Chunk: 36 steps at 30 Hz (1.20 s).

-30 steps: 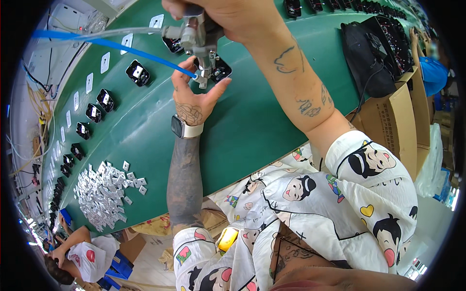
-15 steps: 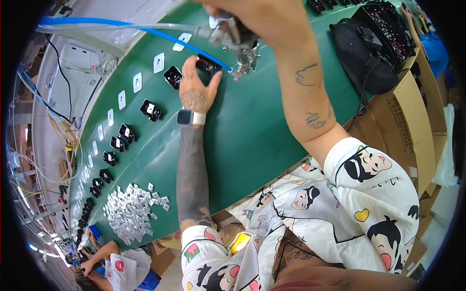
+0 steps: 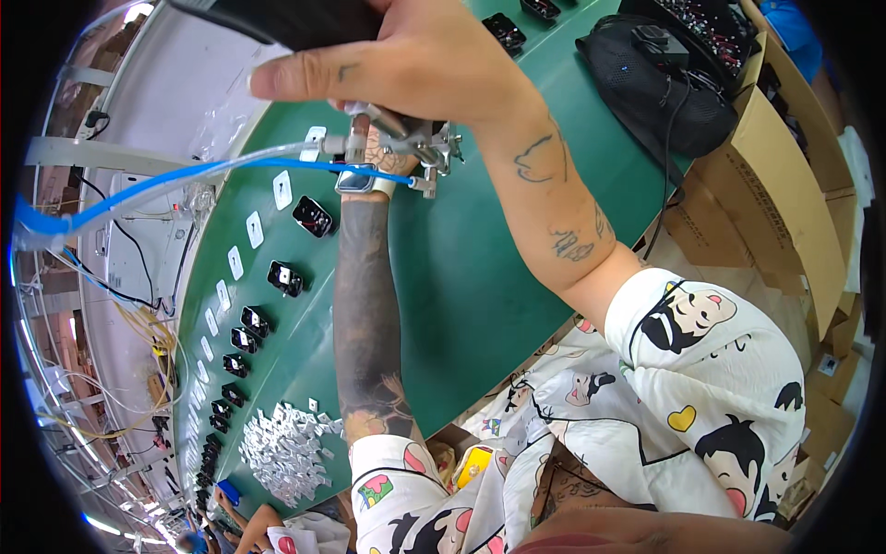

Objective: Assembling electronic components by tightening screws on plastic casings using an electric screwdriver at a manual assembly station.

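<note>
My right hand (image 3: 415, 69) is at the top of the view, closed round a black handle-like piece (image 3: 295, 23); its thumb points left and the other fingers are hidden. Just below it hangs a metal valve (image 3: 411, 148) with a blue hose (image 3: 268, 164) and a clear hose running off to the left. Partly behind the valve is my left hand (image 3: 376, 152), a watch (image 3: 355, 179) on its wrist. Its fingers, and anything in them, are out of sight. Nearest to that wrist, an open black housing (image 3: 313, 217) with wires inside stands on the green table (image 3: 461, 268).
Black housings (image 3: 285, 278) and white square pieces (image 3: 282, 188) line the curved table in rows. A heap of small white parts (image 3: 286, 452) lies at lower left. A black bag (image 3: 646, 88) and cardboard boxes (image 3: 775, 185) are at right. Another person's arm (image 3: 258, 526) shows at lower left.
The view has shifted. The valve and my right hand have come across, now covering my left hand, which earlier held a black housing. The black piece at the top has come into view.
</note>
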{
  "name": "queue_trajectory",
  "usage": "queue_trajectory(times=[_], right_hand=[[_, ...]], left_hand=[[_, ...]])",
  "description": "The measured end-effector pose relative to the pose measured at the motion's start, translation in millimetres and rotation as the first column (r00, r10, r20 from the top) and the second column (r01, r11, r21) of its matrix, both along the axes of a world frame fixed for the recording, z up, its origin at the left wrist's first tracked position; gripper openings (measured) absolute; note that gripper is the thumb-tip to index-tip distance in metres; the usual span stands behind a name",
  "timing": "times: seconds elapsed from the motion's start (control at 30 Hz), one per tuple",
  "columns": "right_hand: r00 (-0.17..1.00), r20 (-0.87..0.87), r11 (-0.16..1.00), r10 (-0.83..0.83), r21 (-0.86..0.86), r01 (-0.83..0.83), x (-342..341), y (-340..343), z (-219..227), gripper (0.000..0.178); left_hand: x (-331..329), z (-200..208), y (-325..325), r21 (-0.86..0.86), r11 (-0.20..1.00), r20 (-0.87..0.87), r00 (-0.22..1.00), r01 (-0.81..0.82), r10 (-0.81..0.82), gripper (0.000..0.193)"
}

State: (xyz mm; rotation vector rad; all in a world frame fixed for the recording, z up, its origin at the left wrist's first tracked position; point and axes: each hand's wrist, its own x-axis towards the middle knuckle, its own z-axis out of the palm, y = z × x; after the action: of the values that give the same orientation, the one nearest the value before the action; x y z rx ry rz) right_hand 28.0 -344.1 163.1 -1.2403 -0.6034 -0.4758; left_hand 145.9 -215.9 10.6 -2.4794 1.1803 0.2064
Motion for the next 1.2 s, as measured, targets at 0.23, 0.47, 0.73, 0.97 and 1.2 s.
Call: queue_trajectory(times=[0.23, 0.47, 0.73, 0.97, 1.2], right_hand=[[0.979, 0.016, 0.979, -0.204, 0.024, 0.204, -10, 26, 10, 0.051], [0.972, -0.232, 0.994, 0.033, 0.113, -0.007, -7, 38, 9, 0.042], [0.959, -0.188, 0.963, 0.214, 0.207, -0.174, 4, 75, -2, 0.031], [0.971, -0.216, 0.985, 0.100, 0.158, -0.066, 7, 87, -9, 0.033], [0.976, -0.173, 0.979, 0.131, 0.180, -0.099, 9, 92, -10, 0.028]], left_hand=[[-5, -32, 47, -0.297, 0.917, 0.301, 0.938, 0.265, -0.173, 0.036], [-108, -20, 103, -0.820, 0.182, -0.558, 0.828, -0.543, -0.044, 0.070], [-137, -36, 118, -0.929, 0.049, -0.363, 0.929, -0.366, 0.073, 0.083], [-139, -40, 117, -0.902, -0.062, -0.431, 0.901, -0.428, 0.041, 0.084], [-137, -46, 118, -0.893, -0.128, -0.437, 0.899, -0.431, 0.017, 0.092]])
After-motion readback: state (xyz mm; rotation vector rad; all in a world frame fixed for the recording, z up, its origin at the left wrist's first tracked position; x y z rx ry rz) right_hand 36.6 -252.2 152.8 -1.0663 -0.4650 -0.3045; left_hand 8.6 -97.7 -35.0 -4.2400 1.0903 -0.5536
